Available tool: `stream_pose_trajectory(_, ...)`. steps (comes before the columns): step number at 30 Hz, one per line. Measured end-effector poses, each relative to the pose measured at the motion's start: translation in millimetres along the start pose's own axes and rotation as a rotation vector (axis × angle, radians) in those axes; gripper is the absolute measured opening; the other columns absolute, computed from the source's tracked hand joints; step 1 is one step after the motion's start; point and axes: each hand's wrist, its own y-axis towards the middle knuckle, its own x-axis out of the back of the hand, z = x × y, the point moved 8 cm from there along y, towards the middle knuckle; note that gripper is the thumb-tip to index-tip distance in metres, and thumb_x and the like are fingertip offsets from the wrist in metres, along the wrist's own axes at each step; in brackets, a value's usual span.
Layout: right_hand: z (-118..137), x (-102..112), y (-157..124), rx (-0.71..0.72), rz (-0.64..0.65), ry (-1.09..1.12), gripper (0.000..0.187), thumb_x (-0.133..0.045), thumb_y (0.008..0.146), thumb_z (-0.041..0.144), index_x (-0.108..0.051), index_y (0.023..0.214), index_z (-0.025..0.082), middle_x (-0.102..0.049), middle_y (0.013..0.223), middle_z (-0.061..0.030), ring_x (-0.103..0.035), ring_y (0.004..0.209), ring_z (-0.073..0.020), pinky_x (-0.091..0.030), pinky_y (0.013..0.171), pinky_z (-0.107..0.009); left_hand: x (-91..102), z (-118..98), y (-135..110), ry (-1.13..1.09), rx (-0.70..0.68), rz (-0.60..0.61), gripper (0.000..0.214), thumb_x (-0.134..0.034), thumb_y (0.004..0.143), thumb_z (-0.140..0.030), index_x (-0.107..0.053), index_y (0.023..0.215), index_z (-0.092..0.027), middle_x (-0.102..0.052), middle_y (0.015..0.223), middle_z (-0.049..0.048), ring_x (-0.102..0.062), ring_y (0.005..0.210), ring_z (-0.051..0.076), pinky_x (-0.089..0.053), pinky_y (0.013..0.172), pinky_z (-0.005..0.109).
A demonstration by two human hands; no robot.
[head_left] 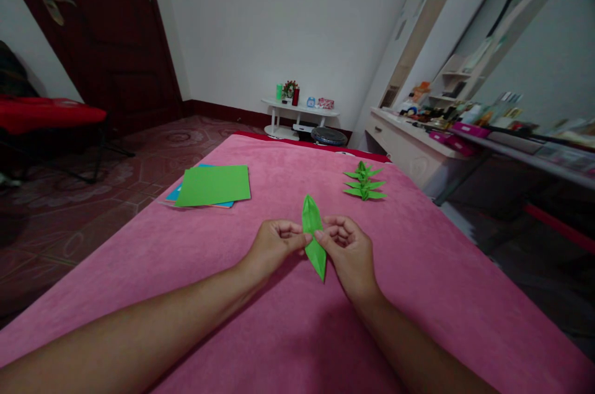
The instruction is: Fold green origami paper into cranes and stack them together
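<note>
A long, pointed piece of folded green paper (pixel 312 215) is held above the pink cloth, one tip pointing away from me and the other toward me. My left hand (pixel 279 242) pinches its left edge near the middle, thumb on top. From the other side my right hand (pixel 348 248) grips the right edge, its thumb close to the left one. The fingers underneath are partly hidden by the paper. Beyond my right hand lie several folded green paper pieces (pixel 365 182) with spiky points, grouped in a short row.
A stack of paper sheets (pixel 214 185), green on top with blue below, lies at the left of the pink cloth (pixel 260 332). Past the far edge stands a low white table (pixel 302 108). A cluttered dresser (pixel 409 140) is at the right, a red chair (pixel 51 114) at the left.
</note>
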Motion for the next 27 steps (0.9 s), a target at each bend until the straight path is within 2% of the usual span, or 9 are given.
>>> stream_pose_trajectory(2, 6.5, 1.9, -1.2, 0.065, -0.036, -0.062, 0.025, -0.070, 0.071, 0.024, -0.058, 0.092, 0.020, -0.060, 0.063, 0.0034, -0.056, 0.058, -0.0131, -0.045, 0.059, -0.025, 0.3, 2.1, 0.3, -0.006, 0.003, 0.002, 0.026, -0.079, 0.058, -0.033, -0.065, 0.060, -0.011, -0.060, 0.052, 0.0012, -0.051, 0.047, 0.009, -0.039, 0.051, 0.022)
stream_pose_trajectory(4, 11.4, 2.2, -2.4, 0.109, -0.051, -0.123, 0.022, -0.069, 0.071, 0.023, -0.059, 0.090, 0.020, -0.059, 0.064, 0.0033, -0.056, 0.060, -0.0132, -0.046, 0.060, -0.025, 0.2, 4.9, 1.0, -0.025, 0.001, 0.009, 0.027, -0.079, 0.059, -0.033, -0.064, 0.064, -0.012, -0.060, 0.054, 0.0006, -0.052, 0.048, 0.009, -0.040, 0.051, 0.021)
stream_pose_trajectory(7, 13.5, 1.9, -3.0, 0.122, -0.048, -0.156, 0.015, -0.068, 0.072, 0.023, -0.061, 0.085, 0.020, -0.059, 0.066, 0.0027, -0.055, 0.060, -0.0131, -0.045, 0.060, -0.025, 0.9, 6.7, 2.6, -0.030, -0.033, 0.017, 0.029, -0.079, 0.060, -0.032, -0.063, 0.072, -0.012, -0.057, 0.052, -0.0029, -0.050, 0.047, 0.008, -0.040, 0.052, 0.021)
stream_pose_trajectory(12, 10.5, 1.3, -1.6, 0.111, -0.012, -0.140, 0.015, -0.067, 0.073, 0.024, -0.060, 0.086, 0.020, -0.059, 0.066, 0.0022, -0.056, 0.062, -0.0135, -0.046, 0.061, -0.025, 1.9, 2.5, 2.9, 0.004, -0.097, 0.028, 0.034, -0.077, 0.063, -0.029, -0.060, 0.087, -0.013, -0.055, 0.053, -0.0058, -0.050, 0.047, 0.007, -0.041, 0.054, 0.020)
stream_pose_trajectory(18, 8.3, 0.7, -1.6, 0.119, 0.012, -0.137, 0.016, -0.066, 0.074, 0.025, -0.059, 0.088, 0.021, -0.060, 0.069, 0.0019, -0.057, 0.064, -0.0144, -0.047, 0.063, -0.026, 2.2, -9.8, -4.6, 0.058, -0.189, 0.018, 0.059, -0.073, 0.069, -0.025, -0.039, 0.117, -0.020, -0.059, 0.055, -0.0073, -0.056, 0.050, 0.010, -0.043, 0.054, 0.021)
stream_pose_trajectory(21, 10.1, 0.5, -1.4, 0.128, 0.003, -0.144, 0.017, -0.066, 0.074, 0.024, -0.060, 0.090, 0.021, -0.058, 0.068, 0.0025, -0.057, 0.064, -0.0141, -0.047, 0.064, -0.026, -1.4, -12.9, -7.7, 0.057, -0.209, 0.065, 0.058, -0.070, 0.073, -0.025, -0.037, 0.121, -0.022, -0.058, 0.056, -0.0073, -0.056, 0.048, 0.011, -0.046, 0.052, 0.022)
stream_pose_trajectory(27, 9.8, -0.4, -0.3, 0.116, 0.021, -0.122, 0.018, -0.066, 0.074, 0.023, -0.060, 0.090, 0.020, -0.057, 0.068, 0.0026, -0.055, 0.064, -0.0134, -0.045, 0.063, -0.025, -4.1, -16.1, -8.7, 0.059, -0.219, 0.099, 0.046, -0.068, 0.074, -0.024, -0.044, 0.113, -0.020, -0.056, 0.057, -0.0071, -0.056, 0.045, 0.010, -0.046, 0.048, 0.020)
